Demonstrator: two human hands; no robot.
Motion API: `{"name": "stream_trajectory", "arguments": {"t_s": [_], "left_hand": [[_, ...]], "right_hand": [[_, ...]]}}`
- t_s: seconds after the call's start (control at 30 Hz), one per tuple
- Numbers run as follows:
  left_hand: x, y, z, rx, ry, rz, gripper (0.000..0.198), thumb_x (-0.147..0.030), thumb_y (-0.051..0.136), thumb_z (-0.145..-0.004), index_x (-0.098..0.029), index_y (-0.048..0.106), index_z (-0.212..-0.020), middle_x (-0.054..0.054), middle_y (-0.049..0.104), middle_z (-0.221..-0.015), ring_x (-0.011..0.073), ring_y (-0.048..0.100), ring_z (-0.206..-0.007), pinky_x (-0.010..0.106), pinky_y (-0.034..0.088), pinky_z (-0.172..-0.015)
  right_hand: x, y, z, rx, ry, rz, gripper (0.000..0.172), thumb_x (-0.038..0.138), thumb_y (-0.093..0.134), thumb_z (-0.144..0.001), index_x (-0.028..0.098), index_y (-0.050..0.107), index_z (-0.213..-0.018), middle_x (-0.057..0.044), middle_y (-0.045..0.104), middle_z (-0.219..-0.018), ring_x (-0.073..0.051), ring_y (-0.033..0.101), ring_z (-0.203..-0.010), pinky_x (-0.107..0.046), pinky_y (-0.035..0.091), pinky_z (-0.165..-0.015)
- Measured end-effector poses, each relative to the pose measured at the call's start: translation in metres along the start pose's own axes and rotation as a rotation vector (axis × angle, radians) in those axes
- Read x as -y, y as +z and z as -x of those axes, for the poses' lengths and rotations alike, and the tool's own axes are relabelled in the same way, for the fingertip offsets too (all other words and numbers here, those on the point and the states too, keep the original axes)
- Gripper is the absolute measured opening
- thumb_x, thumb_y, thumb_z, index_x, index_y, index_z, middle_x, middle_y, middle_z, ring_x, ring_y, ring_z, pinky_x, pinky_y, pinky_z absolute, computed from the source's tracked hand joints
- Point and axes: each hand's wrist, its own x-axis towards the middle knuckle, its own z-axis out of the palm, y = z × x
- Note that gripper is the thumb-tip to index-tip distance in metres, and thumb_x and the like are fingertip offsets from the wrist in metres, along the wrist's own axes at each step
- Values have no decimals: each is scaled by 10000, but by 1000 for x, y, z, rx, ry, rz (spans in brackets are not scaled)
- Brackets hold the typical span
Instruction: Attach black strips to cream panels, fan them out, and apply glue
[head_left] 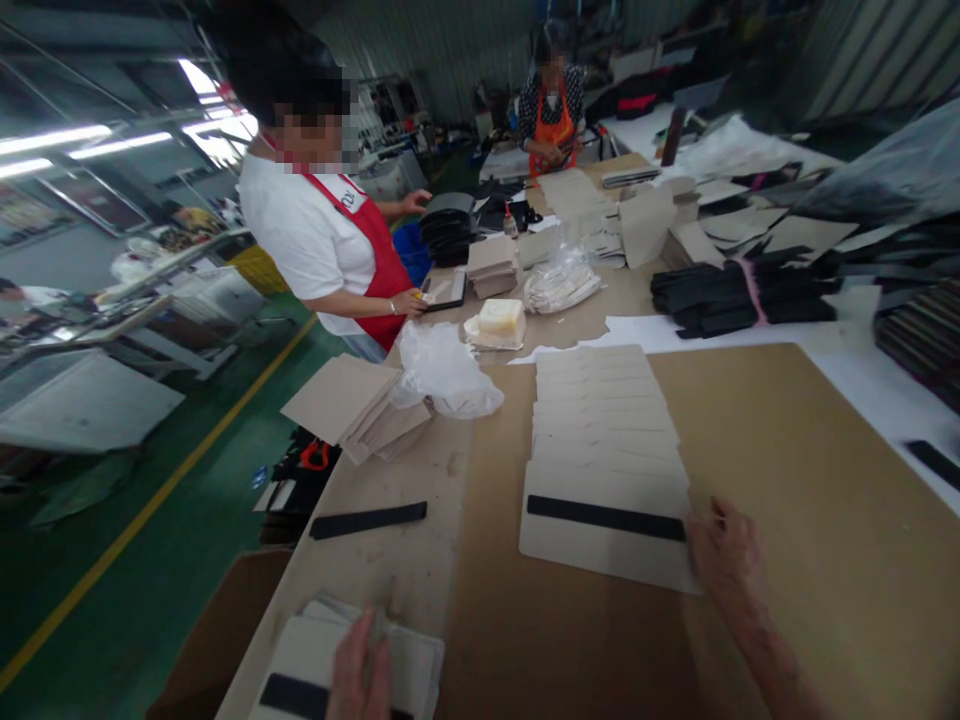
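At the bottom edge, my left hand (364, 668) rests on a small stack of pale boards (411, 650), its fingers stretched out over the top one. A black strip (292, 695) lies across that stack and passes under the hand. Further right, my right hand (724, 548) is closed with curled fingers at the right edge of a row of overlapping pale boards (600, 462). Whatever those fingers pinch is hidden. Across the nearest board of the row lies another black strip (604, 517), its right end close to my right hand.
A loose black strip (367, 520) lies near the table's left edge. Behind it are stacked boards (352, 400), a crumpled plastic bag (446, 370) and a yellowish block (501, 318). A bundle of black strips (742, 295) lies at the back right. A co-worker in a red apron (375, 250) stands beyond.
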Motion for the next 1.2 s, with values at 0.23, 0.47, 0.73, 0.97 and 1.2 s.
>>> {"name": "stream_trajectory", "arguments": {"t_s": [0.23,0.47,0.73,0.97,1.2], "left_hand": [[-109,143,-42,496,238,162,602,-386,488,-888,-117,467,-1426,183,490,-1486,269,436,-1406,448,367,-1155],[-174,189,-70,504,313,94,528,-218,586,-822,-120,538,-1339,157,613,-1309,265,546,-1256,430,385,-1112],[-182,195,-73,512,246,46,419,-115,599,-802,-163,619,-1217,86,686,-1085,191,646,-970,310,492,-915],[-175,199,-73,484,216,50,395,-83,633,-797,-163,635,-1184,67,699,-1056,157,646,-913,255,481,-867],[-173,198,-72,469,201,38,405,-90,646,-792,-185,644,-1185,54,704,-1041,160,652,-891,261,478,-842]], "right_hand": [[-17,0,25,91,-124,103,596,546,432,-834,114,540,-1231,-210,610,-1144,-342,534,-1062,-514,399,-966],[-7,5,12,116,-102,122,527,497,506,-799,156,551,-1198,-146,597,-1049,-313,526,-999,-478,414,-916],[-9,9,2,147,121,-114,486,454,614,-665,184,612,-1069,-92,606,-953,-285,557,-909,-459,459,-857],[-2,6,-8,152,231,-265,486,468,632,-581,169,632,-965,-90,631,-891,-249,605,-806,-413,512,-771],[10,-5,-9,150,336,-407,476,462,693,-532,194,650,-924,-44,658,-780,-222,621,-723,-368,519,-681]]}}
